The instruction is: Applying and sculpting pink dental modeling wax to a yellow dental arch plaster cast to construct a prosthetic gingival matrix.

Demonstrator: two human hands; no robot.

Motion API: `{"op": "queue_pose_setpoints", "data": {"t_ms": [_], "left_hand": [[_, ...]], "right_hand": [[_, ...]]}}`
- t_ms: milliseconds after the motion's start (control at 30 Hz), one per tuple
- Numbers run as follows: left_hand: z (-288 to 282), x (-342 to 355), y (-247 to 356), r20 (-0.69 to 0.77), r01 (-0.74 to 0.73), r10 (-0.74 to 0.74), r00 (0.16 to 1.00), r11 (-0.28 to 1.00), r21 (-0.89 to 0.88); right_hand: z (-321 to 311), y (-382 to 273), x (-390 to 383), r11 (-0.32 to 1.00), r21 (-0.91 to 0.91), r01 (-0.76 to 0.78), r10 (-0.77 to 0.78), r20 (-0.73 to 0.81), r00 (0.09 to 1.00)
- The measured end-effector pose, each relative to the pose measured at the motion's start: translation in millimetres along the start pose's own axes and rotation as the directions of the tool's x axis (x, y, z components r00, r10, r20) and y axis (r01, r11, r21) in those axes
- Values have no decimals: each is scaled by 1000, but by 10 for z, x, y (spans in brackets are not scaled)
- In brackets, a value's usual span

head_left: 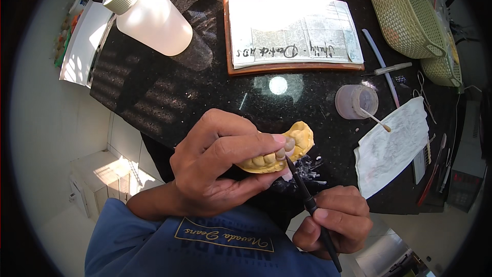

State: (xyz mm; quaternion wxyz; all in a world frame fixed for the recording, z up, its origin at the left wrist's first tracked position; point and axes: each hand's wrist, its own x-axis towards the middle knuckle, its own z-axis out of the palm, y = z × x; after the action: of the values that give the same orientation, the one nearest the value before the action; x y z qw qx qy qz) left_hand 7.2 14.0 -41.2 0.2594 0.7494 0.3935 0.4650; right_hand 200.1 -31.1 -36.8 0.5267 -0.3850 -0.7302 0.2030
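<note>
My left hand (218,161) is closed around a yellow dental cast (302,136), with its fingers over the teeth and the thumb side beneath. Greyish tooth shapes show along the cast, next to the fingertip. In my right hand (338,220) is a slim black pen-like tool (303,187), pinched between thumb and fingers. Its tapered tip meets the cast at a tooth, or lies very close to it; I cannot tell which. Whitish shavings (310,169) lie on the dark tabletop just beyond the tool.
A brown-edged pad with a white sheet (292,31) lies ahead. A white squeeze bottle (154,18) stands far left. To the right are a small plastic cup (353,101), a cotton swab (376,119), a smudged white cloth (392,149), several slim tools and a woven basket (405,13).
</note>
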Motion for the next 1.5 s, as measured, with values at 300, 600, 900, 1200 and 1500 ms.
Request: {"op": "queue_pose_setpoints", "data": {"t_ms": [300,600,900,1200,1500], "left_hand": [[-4,5,5,6,17,-17,1000,1000,-15],[-60,37,-16,32,91,-87,996,984,-154],[-91,13,26,14,151,-154,988,935,-320],[-204,49,58,-35,167,-207,978,866,-471],[-372,39,127,-44,26,-49,998,907,-421]], "right_hand": [[-23,28,21,999,44,-5,2,53,999],[-157,-34,-2,996,-55,-70,30,-530,847],[-966,-191,400,809,-157,-567,500,-323,803],[-875,122,609,551,-812,-192,448,94,889],[-713,743,1244,617,-724,308,80,447,891]]}}
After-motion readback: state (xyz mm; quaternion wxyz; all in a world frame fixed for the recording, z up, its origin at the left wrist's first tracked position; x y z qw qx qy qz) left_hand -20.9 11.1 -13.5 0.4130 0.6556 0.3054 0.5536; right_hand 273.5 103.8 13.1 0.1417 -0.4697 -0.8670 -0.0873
